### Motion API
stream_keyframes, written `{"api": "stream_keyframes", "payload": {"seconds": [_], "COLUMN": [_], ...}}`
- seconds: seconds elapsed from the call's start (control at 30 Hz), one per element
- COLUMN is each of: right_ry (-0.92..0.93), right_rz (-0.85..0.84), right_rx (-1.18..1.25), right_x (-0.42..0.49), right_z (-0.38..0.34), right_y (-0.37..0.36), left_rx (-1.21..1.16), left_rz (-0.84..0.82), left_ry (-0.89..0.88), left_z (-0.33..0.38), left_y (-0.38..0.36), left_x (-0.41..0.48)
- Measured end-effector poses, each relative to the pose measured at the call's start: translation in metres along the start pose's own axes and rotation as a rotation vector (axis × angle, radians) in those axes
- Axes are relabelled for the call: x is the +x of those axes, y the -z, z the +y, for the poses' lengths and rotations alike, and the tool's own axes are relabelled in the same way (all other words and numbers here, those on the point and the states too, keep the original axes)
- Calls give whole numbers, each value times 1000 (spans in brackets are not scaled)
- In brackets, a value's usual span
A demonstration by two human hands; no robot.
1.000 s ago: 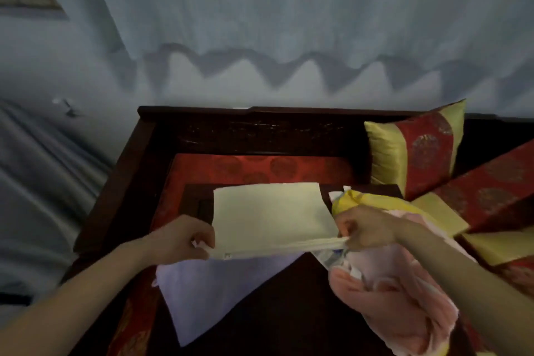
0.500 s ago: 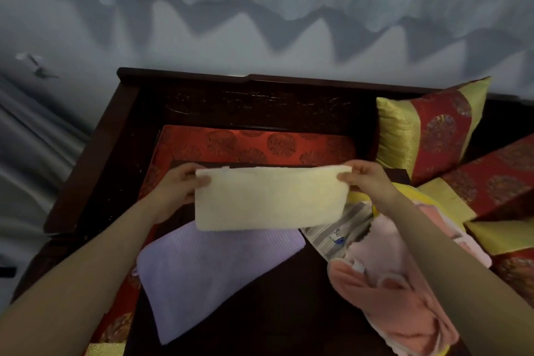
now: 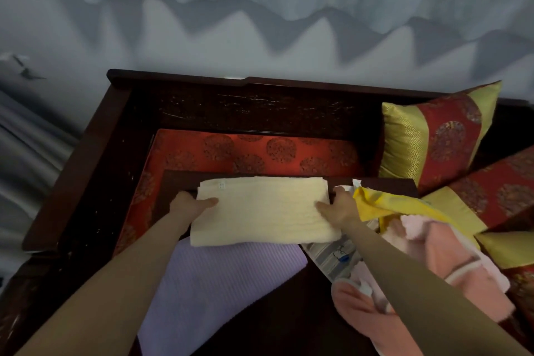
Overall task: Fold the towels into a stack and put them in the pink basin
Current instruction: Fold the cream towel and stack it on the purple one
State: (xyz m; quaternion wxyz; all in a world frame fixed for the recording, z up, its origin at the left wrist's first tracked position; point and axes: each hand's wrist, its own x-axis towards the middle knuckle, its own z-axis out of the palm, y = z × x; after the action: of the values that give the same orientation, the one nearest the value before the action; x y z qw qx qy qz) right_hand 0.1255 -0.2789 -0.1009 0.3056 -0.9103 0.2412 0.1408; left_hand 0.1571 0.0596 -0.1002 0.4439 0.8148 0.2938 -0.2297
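Note:
A folded cream towel (image 3: 263, 211) lies flat across the far part of a dark wooden tray table (image 3: 289, 321), overlapping a folded lilac towel (image 3: 219, 283) below it. My left hand (image 3: 187, 205) grips the cream towel's left end, thumb on top. My right hand (image 3: 338, 205) grips its right end the same way. To the right lies a heap of unfolded towels: a yellow one (image 3: 384, 205), a striped grey one (image 3: 332, 257) and pink ones (image 3: 433, 263). No pink basin shows in this view.
The tray table sits on a red patterned seat cushion (image 3: 260, 150) inside a dark wooden bench frame (image 3: 245, 110). Red and gold pillows (image 3: 439, 136) lean at the right. A pale curtain and wall fill the background.
The cream towel was held up in the air by its top corners; now it lies folded flat on the table over the lilac towel, with both hands at its ends.

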Motion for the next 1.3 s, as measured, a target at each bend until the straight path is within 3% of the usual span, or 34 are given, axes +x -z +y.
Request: {"api": "stream_keyframes", "payload": {"seconds": [0.13,0.23,0.3,0.4,0.77,0.87,0.97,1.07,1.3], "right_ry": [-171,-125,15,229,480,745,997,934,622], "right_rz": [-72,-61,45,156,-158,-63,-161,-191,-130], "right_rx": [30,38,40,-3,-149,-416,-636,-629,-519], "right_x": [-1,-6,-15,-32,-86,-99,-111,-115,-124], "right_z": [0,-9,-17,-31,-33,-27,-18,-5,-29], "right_y": [-5,-4,0,11,-38,-53,-66,-80,-102], "left_rx": [-165,-146,25,7,-208,-134,13,111,212], "left_rz": [-171,-77,30,141,380,487,447,377,273], "left_ry": [117,-147,-359,-501,-122,-102,-91,-100,-330], "left_z": [7,12,15,11,-132,-162,-171,-158,-117], "left_y": [-7,-9,-5,5,11,10,-5,-12,25], "left_x": [-14,-31,-49,-85,-175,-170,-162,-153,-78]}}
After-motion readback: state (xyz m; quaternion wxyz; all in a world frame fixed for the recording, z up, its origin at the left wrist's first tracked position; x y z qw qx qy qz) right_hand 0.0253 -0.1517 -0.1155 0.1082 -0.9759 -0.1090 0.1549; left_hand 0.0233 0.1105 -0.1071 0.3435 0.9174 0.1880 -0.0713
